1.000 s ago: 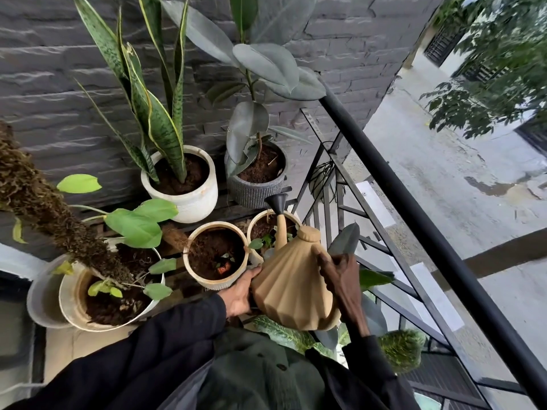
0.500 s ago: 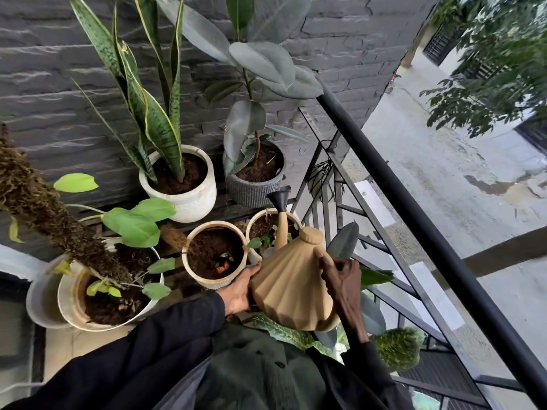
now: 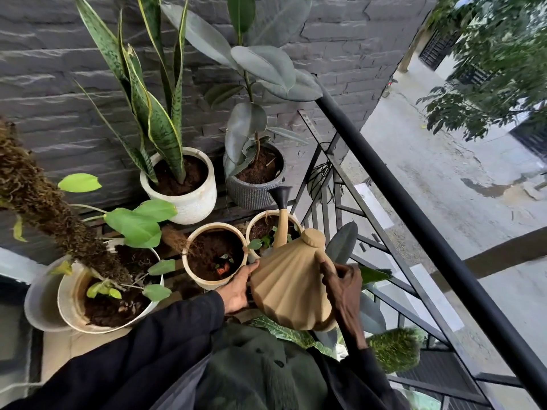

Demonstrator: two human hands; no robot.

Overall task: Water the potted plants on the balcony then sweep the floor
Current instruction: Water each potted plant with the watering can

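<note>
Holding a tan ribbed watering can (image 3: 291, 287) w/ both hands, a person in dark sleeves stands over potted plants in a balcony corner. The left hand (image 3: 236, 288) grips the can's left side, thumb laid along its body. The right hand (image 3: 343, 288) wraps over the right shoulder, fingers curled round it. The can sits mid-frame, near the chest. Its spout (image 3: 281, 202), w/ a dark flared tip, points away, over a small cream pot (image 3: 266, 216) of seedlings. Can't tell if water is flowing. Just left, touching it, a second cream pot (image 3: 189, 270) holds dark soil. Behind: a white pot (image 3: 195, 205) w/ a snake plant, a grey ribbed pot (image 3: 254, 195) w/ a rubber plant, both against a grey brick wall (image 3: 59, 69). Far left, a big pot (image 3: 71, 309) w/ a mossy pole. At right runs a black railing (image 3: 414, 217), street below.
</note>
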